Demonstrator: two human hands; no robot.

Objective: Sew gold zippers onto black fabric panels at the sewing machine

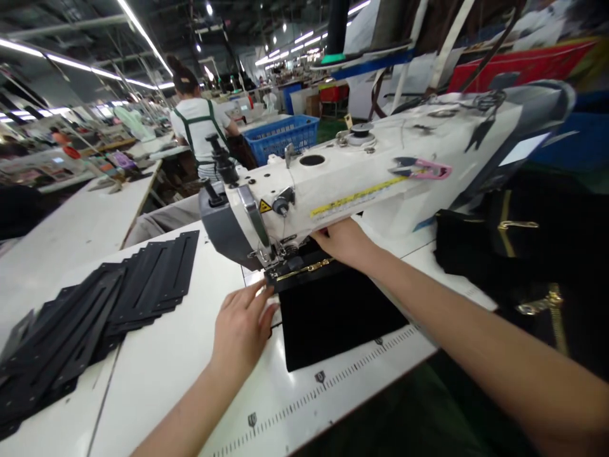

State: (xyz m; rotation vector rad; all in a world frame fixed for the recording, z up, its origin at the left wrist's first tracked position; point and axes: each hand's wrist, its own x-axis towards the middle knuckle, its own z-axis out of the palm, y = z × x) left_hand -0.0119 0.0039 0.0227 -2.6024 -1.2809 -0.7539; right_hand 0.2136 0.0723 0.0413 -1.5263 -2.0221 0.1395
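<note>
A black fabric panel [337,317] lies flat on the sewing machine's bed, with a gold-toothed zipper [304,270] along its far edge. The zipper's left end sits at the presser foot [270,259] of the white sewing machine [352,184]. My left hand [245,317] touches the panel's left edge near the foot, thumb and fingertips apart. Reaching beneath the machine arm, my right hand [345,244] is on the far side of the panel, by the gold zipper pull; its fingertips are hidden.
Black slotted pieces [99,311] are spread in an overlapping row at left. Pink-handled thread snips [421,168] rest on the machine arm. Black fabric with gold zippers [504,254] is heaped at right. Beyond are a blue crate [280,136] and a person [202,120] facing away.
</note>
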